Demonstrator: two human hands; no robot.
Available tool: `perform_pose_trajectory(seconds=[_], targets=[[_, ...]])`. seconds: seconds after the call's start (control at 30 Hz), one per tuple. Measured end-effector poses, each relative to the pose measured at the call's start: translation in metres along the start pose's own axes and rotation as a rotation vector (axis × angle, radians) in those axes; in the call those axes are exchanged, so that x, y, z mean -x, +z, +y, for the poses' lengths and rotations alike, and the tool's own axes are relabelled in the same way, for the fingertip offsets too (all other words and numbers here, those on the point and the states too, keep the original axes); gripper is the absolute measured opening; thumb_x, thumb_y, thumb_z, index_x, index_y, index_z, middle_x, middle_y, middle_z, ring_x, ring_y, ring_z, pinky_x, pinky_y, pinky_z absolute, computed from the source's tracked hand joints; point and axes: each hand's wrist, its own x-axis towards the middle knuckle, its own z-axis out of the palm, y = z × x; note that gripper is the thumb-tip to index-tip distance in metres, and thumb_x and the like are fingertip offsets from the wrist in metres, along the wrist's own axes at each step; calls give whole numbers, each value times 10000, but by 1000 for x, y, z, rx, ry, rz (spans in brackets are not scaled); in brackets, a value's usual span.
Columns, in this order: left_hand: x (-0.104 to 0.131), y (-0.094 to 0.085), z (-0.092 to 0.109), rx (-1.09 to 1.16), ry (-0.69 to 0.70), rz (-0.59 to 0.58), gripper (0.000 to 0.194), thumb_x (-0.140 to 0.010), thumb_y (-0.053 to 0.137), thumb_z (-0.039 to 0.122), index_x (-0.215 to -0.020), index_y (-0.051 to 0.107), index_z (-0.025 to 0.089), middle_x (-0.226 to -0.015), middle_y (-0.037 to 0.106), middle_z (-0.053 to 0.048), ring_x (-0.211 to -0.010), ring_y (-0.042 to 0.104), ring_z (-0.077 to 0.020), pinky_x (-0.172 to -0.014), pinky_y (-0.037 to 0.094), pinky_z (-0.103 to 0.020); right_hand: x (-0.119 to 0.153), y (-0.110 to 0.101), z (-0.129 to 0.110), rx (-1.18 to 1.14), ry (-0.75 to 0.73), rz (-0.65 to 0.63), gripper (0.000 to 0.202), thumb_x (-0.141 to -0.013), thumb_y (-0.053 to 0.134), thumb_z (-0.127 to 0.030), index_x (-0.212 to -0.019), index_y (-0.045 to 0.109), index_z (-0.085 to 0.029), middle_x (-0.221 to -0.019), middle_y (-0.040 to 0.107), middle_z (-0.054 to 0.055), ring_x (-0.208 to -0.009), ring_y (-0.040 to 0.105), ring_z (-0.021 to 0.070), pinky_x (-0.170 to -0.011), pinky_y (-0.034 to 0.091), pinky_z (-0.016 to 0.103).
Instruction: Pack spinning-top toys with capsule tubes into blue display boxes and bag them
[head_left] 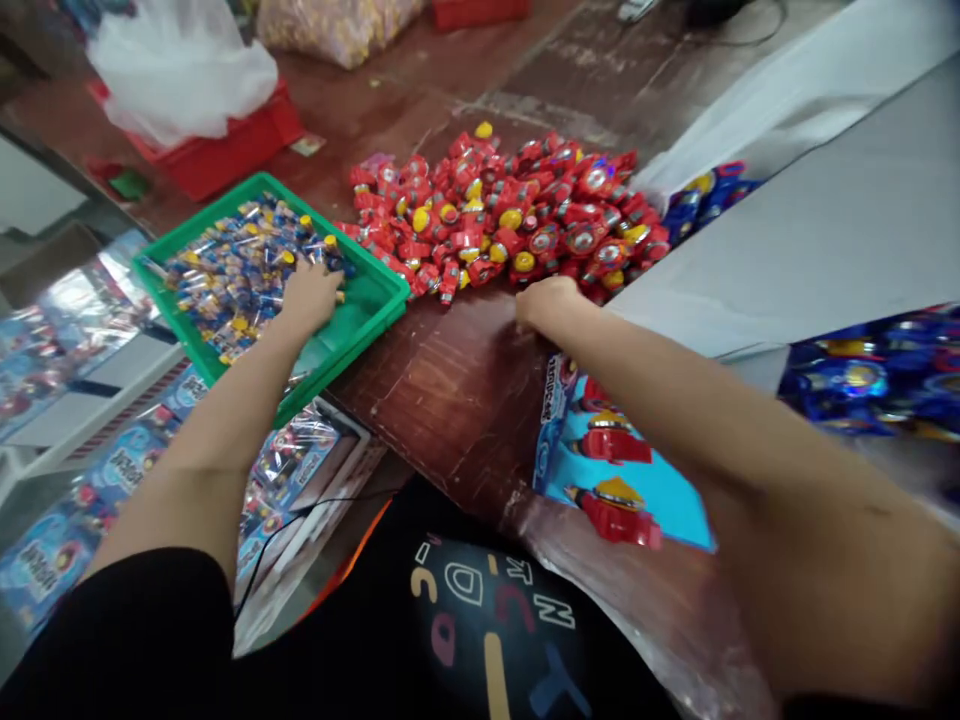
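Note:
My left hand point(311, 297) reaches down into a green plastic tray point(341, 365), its bent fingers among small blue-and-yellow toy pieces point(232, 265). Whatever those fingers close around is hidden. On the brown table, my right hand point(553, 302) is curled at the near edge of a heap of red toys point(517, 215) with yellow and silver parts. Its fingertips face away, so I cannot make out what they hold. Below the right forearm lies a blue printed package point(551, 425) containing several red toys point(619, 510).
A red crate point(240, 150) with a white plastic bag point(184, 70) stands at back left. Right of the heap, a grey-white panel point(810, 220) slants over blue toys point(877, 375). Packaged toys point(120, 480) are stacked at lower left. Brown tabletop point(442, 390) shows between my hands.

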Motion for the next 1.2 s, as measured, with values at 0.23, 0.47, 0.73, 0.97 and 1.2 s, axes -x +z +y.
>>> perform_pose_trajectory(seconds=[0.23, 0.47, 0.73, 0.97, 1.2], targets=[[0, 13, 1, 106, 108, 98, 201, -954, 612, 303, -1038, 671, 131, -1002, 668, -59, -1135, 513, -230, -1059, 365, -414, -17, 14, 30, -1, 161, -244, 595, -883, 718, -181, -1473, 638, -176, -1391, 672, 211, -1283, 631, 441, -985, 539, 616], [88, -5, 115, 695, 380, -14, 399, -1058, 580, 437, -1402, 627, 242, -1200, 693, -58, -1020, 644, -188, -947, 513, -338, 81, 22, 42, -478, -569, 413, 537, -955, 490, -215, -1485, 570, -172, -1215, 749, 93, -1024, 684, 221, -1032, 505, 440], [126, -17, 199, 866, 663, -268, 215, -1029, 667, 356, -1175, 709, 203, -970, 696, -21, -871, 658, -147, -798, 519, -262, 157, 51, 26, -510, -692, 669, 269, -865, 532, -250, -1090, 665, -184, -993, 762, 76, -890, 665, 210, -814, 554, 361], [137, -23, 217, 511, 1018, 130, 299, -1035, 643, 324, -1306, 649, 198, -1054, 720, -98, -908, 678, -218, -802, 560, -347, 186, 48, 23, -945, -404, 447, 135, -825, 512, -301, -865, 591, -199, -756, 663, 21, -667, 560, 148, -617, 477, 287], [129, -24, 229, 667, 895, -112, 241, -1024, 663, 321, -1226, 693, 194, -1050, 713, -73, -943, 683, -188, -848, 564, -300, 227, 36, 59, -955, -300, 403, 510, -1015, 512, -507, -1399, 561, -175, -1404, 646, 163, -1230, 668, 279, -950, 612, 440]])
